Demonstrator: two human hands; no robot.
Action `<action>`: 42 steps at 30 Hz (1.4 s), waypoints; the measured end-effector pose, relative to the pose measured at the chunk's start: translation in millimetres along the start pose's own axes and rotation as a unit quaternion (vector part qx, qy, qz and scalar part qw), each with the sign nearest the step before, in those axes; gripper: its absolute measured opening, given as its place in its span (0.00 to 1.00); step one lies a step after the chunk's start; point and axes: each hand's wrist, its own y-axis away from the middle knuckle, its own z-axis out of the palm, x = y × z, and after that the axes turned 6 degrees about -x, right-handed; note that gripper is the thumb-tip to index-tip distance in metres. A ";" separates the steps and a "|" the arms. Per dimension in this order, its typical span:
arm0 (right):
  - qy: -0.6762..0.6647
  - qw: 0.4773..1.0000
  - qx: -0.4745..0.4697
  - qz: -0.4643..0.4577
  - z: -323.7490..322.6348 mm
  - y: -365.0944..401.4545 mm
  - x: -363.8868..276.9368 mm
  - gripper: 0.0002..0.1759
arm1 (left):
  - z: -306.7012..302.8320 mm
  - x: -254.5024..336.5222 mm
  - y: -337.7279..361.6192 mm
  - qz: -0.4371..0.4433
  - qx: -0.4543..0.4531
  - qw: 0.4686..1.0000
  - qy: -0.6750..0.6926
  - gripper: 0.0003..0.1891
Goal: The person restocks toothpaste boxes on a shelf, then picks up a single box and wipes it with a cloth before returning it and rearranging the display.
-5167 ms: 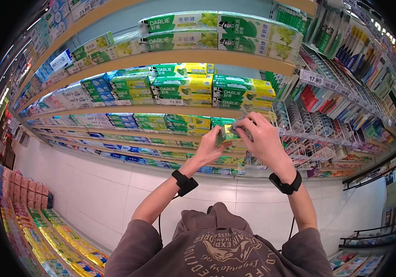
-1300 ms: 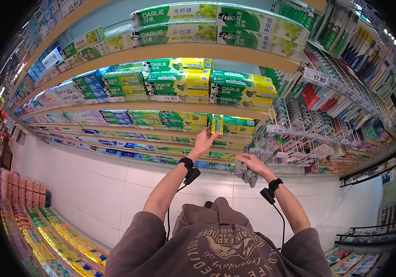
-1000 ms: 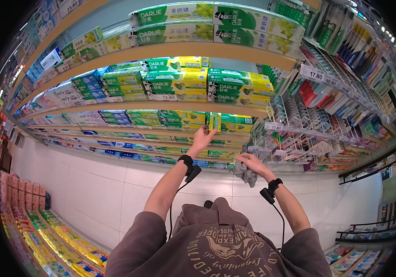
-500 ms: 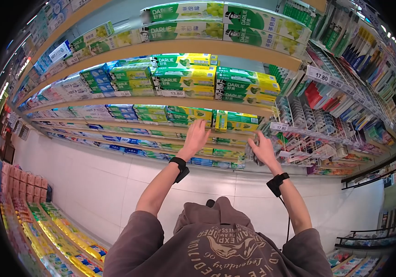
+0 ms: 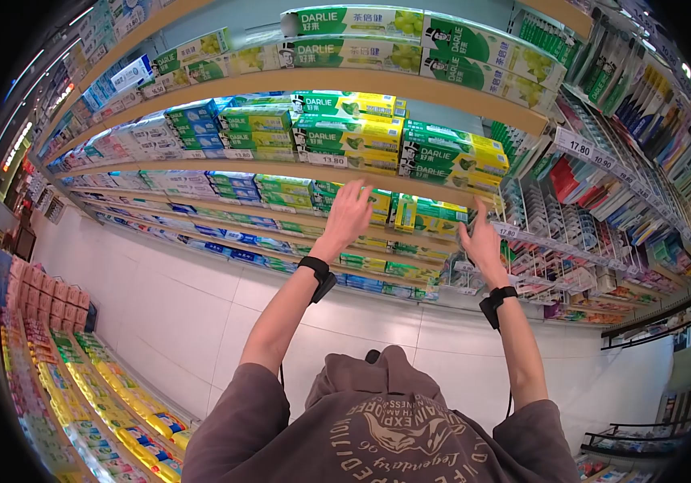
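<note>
Both arms reach toward shelves of Darlie toothpaste boxes. My left hand [image 5: 348, 216] has its fingers stretched out, open, in front of green-and-yellow toothpaste boxes [image 5: 381, 206] on the lower shelf. Its fingertips come up to just under the wooden shelf edge [image 5: 281, 172]. My right hand [image 5: 482, 243] is open, index finger pointing up at the right end of that edge and thumb apart; nothing shows in it. Between the hands lies another group of green-and-yellow toothpaste boxes [image 5: 435, 219]. Above are stacked toothpaste boxes [image 5: 347, 138] behind a 13.80 price tag [image 5: 334, 160].
Hanging toothbrush packs [image 5: 579, 181] and a 17.80 price tag [image 5: 580, 147] stand out at the right. Overhead, an upper shelf edge [image 5: 337, 80] carries long white-and-green boxes [image 5: 353, 51]. Behind on the left are racks of yellow packs [image 5: 132, 394]. Pale tiled floor [image 5: 200, 310] lies below.
The view has shifted, so the shelves sit further right. My right hand has risen to the shelf edge, its index finger now straighter; my left hand has moved up slightly toward the edge.
</note>
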 end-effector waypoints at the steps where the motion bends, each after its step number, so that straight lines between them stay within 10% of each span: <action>1: -0.008 1.000 -0.008 0.001 0.9 2.2 1.7 0.43 | -1.5 1.6 0.1 0.001 0.017 1.000 -0.007 0.20; 42: -0.082 0.987 0.030 0.135 38.4 -1.4 -11.2 0.46 | 31.9 -20.6 -6.8 -0.031 0.105 0.992 0.070 0.24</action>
